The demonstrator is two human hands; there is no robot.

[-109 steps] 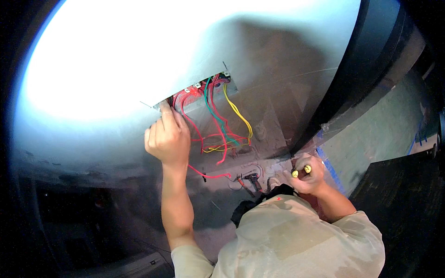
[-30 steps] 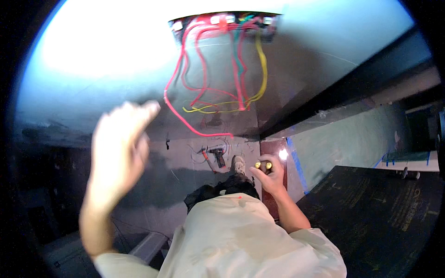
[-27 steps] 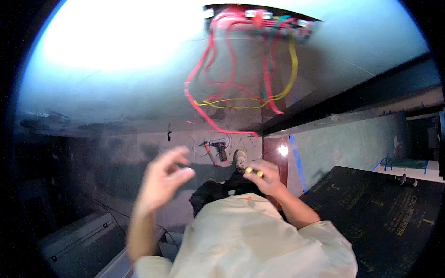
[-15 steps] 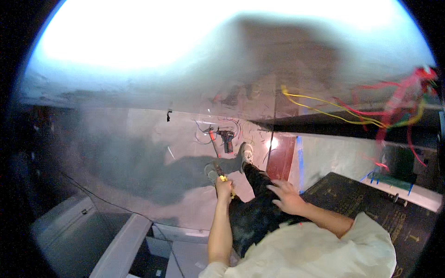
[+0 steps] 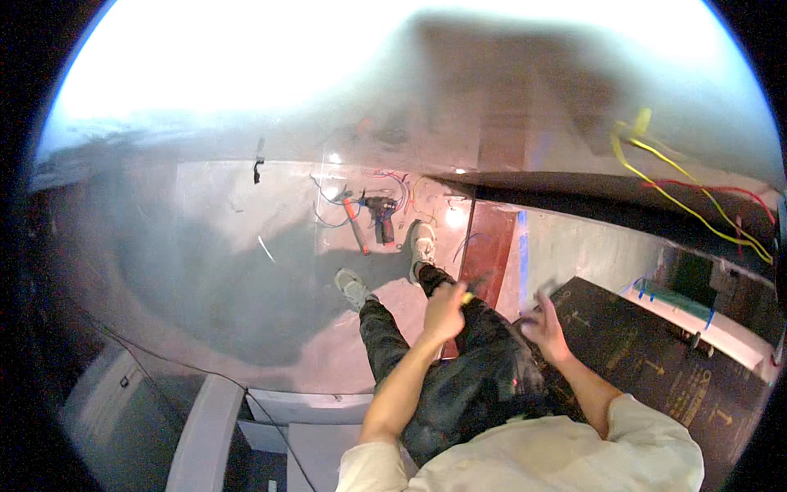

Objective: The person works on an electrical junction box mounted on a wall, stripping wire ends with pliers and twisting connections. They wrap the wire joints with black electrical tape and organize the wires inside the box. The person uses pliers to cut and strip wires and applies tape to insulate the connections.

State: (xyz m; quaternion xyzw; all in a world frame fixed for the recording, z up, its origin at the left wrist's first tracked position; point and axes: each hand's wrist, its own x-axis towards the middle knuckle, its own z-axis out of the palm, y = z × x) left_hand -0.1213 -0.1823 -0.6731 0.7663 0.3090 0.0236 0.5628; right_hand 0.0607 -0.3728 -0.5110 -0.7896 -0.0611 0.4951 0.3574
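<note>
My left hand (image 5: 443,315) is closed round a pair of pliers (image 5: 468,298) with yellow showing on the handles; motion smears their dark head. The pliers are above my dark trouser leg. To the right, my right hand (image 5: 544,330) is raised beside the dark printed board, its fingers apart and slightly blurred, with nothing visible in them. A cordless drill (image 5: 382,218) lies on the floor beyond my feet. Beside it is a long tool with a red handle (image 5: 355,223), its kind unclear, among loose blue and red wires (image 5: 400,187).
Yellow wires (image 5: 684,193) hang at the upper right, with a red one among them. A dark printed board (image 5: 631,353) stands at my right. A grey cabinet part (image 5: 201,435) and a black cable (image 5: 164,358) are at the lower left. A reddish-brown panel (image 5: 492,254) lies ahead.
My left hand has moved right and forward with the pliers. My right hand has lifted away from my leg toward the right. The view has shifted, and the hanging wires now appear farther right.
</note>
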